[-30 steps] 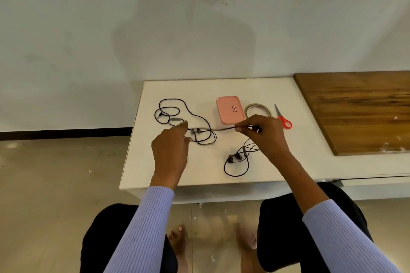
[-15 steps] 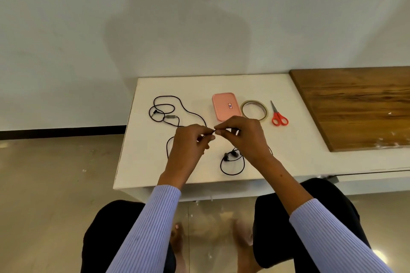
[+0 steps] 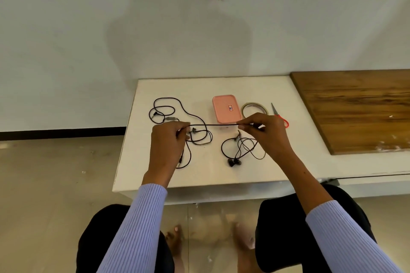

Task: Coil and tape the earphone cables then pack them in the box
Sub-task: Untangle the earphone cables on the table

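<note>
A black earphone cable (image 3: 218, 125) is stretched taut between my two hands above the white table (image 3: 155, 175). My left hand (image 3: 169, 139) pinches one end of the stretch, my right hand (image 3: 264, 133) pinches the other. Loose loops of the same cable hang below my right hand, with the two earbuds (image 3: 234, 162) lying on the table. A second black earphone (image 3: 168, 113) lies tangled at the back left. The pink box (image 3: 226, 108) sits closed behind the taut cable. A tape roll (image 3: 254, 107) lies right of the box.
Red-handled scissors (image 3: 280, 115) lie beside the tape roll, partly behind my right hand. A wooden board (image 3: 355, 108) covers the table's right side. The wall stands close behind the table. My knees and bare feet are below the front edge.
Half a second ago my hands were together at the middle. They have moved apart, pulling a length of the cable straight between them.
</note>
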